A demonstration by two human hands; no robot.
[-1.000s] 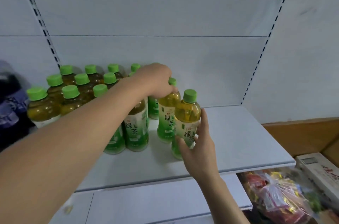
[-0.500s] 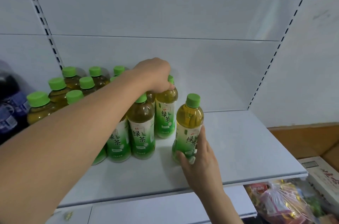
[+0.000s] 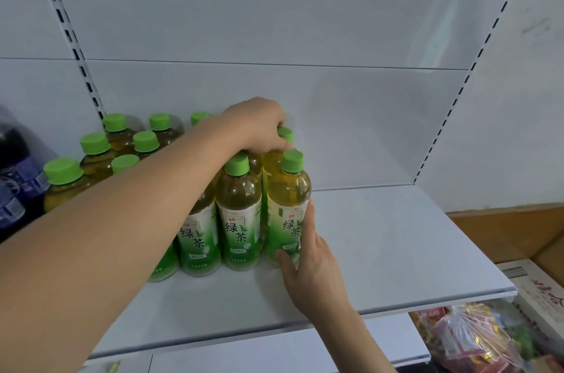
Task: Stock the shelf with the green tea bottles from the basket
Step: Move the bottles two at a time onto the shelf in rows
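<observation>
1. At a white metal shelf (image 3: pixel 381 250) in a shop aisle, a person sets two more green tea bottles against a block already standing at the left end.
2. Their left hand (image 3: pixel 254 125) reaches over the rows and curls down round the cap of a rear bottle (image 3: pixel 285 134), fingers closed on its top.
3. Their right hand (image 3: pixel 308 256) wraps the lower label of the front bottle (image 3: pixel 288 204), thumb across the front and fingers behind, holding it upright and touching its neighbour (image 3: pixel 239 214).
4. Progress looks well advanced: over a dozen capped bottles are ranged in rows on the shelf, with the right-hand part of the board bare.
5. How many bottles remain cannot be told, since the basket is not in view; once these two are let go, the next step is likely another trip to it.
6. Each bottle is clear, smooth plastic, round-shouldered and filled with amber-yellow tea, wrapped in a glossy green-and-white label and topped with a ribbed bright green cap.
7. The shelf board is flat, matt and pale grey-white, backed by plain panels with slotted uprights.
8. Dark blue-labelled bottles (image 3: pixel 15 189) stand at the far left; a crinkled clear bag of sweets (image 3: pixel 476 342) lies below right, beside a flat carton (image 3: pixel 540 296).
</observation>
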